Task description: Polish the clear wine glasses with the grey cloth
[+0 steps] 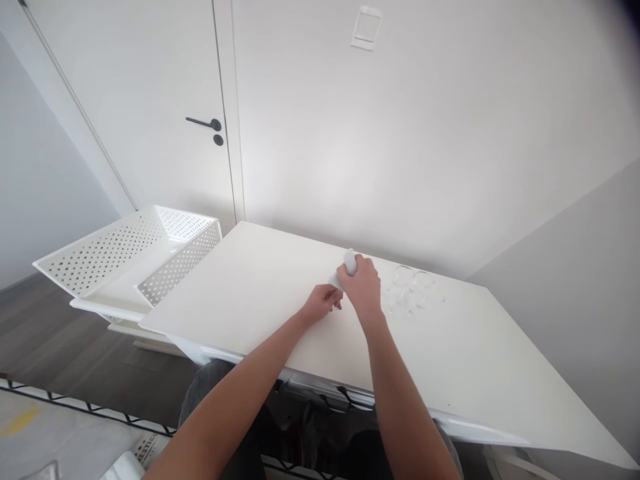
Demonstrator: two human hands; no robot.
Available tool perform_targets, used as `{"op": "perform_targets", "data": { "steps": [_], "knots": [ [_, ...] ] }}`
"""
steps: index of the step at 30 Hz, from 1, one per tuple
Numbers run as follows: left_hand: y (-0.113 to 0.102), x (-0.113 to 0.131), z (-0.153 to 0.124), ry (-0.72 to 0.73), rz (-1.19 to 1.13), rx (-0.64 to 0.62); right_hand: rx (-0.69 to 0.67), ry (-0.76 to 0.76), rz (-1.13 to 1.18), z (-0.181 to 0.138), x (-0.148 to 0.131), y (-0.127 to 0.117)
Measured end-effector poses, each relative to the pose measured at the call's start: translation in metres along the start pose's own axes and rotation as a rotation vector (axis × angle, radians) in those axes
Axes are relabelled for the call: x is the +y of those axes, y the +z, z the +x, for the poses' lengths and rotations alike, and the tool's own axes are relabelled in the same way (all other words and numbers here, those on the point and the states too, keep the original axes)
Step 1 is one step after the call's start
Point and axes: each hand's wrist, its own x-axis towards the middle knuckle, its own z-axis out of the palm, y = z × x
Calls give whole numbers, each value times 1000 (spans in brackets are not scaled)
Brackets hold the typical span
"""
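Note:
My right hand [363, 283] is closed around a pale grey-white object [350, 262], whose rounded top sticks up past my thumb. Its lower part slants down toward my left hand, and its kind is not clear. My left hand [323, 303] is just below and to the left, fingers pinched together close to the object's lower end. Whatever those fingers hold is too small or hidden to name. To the right of my hands, several clear, round, glassy-looking pieces [404, 275] of different sizes lie on the white tabletop [280, 267].
A white perforated basket [125, 250] stands left of the table, with white tiers below it. A wall runs along the table's far edge, with a white door [150, 80] at the left. Behind me on the left is a wire-edged shelf [75, 403] holding plastic-wrapped things.

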Motion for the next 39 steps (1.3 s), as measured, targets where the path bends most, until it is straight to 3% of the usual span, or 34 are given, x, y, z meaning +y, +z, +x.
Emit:
{"op": "perform_targets", "data": {
  "steps": [3, 5, 8, 10, 11, 13, 15, 18, 21, 25, 27, 29, 35, 39],
  "knots": [
    [0, 3, -3, 82, 55, -56, -153, 142, -124, 23, -1, -12],
    [-1, 7, -4, 72, 38, -82, -359, 246, -44, 37, -1, -22],
    [-4, 13, -4, 40, -84, -161, -681, 300, 415, 48, 3, -31],
    [-5, 18, -4, 50, -199, -200, -756, 267, 803, 46, 4, -26],
    [-6, 19, -4, 53, -249, -203, -721, 247, 965, 42, 5, -21],
    [-7, 21, -3, 38, -322, -187, -496, 244, 1187, 29, 6, -5],
    [-7, 21, -3, 9, -373, -166, -292, 245, 1273, 14, 9, 13],
    [-6, 18, -1, -13, -448, -98, -147, 256, 1265, -8, 18, 34],
    [-6, 14, 2, -13, -469, -25, -144, 315, 1101, -24, 27, 43],
    [-5, 7, 6, -31, -316, 192, -147, 88, 825, -31, 33, 40],
    [-4, 2, 7, -30, -163, 311, -238, 5, 785, -31, 35, 37],
    [-3, -1, 8, -23, -38, 339, -312, -5, 784, -33, 39, 36],
    [-1, -4, 10, 39, 249, 352, -200, 109, 666, -36, 53, 47],
    [-1, 1, 10, 52, 319, 442, -230, 280, 948, -31, 54, 49]
  ]
}}
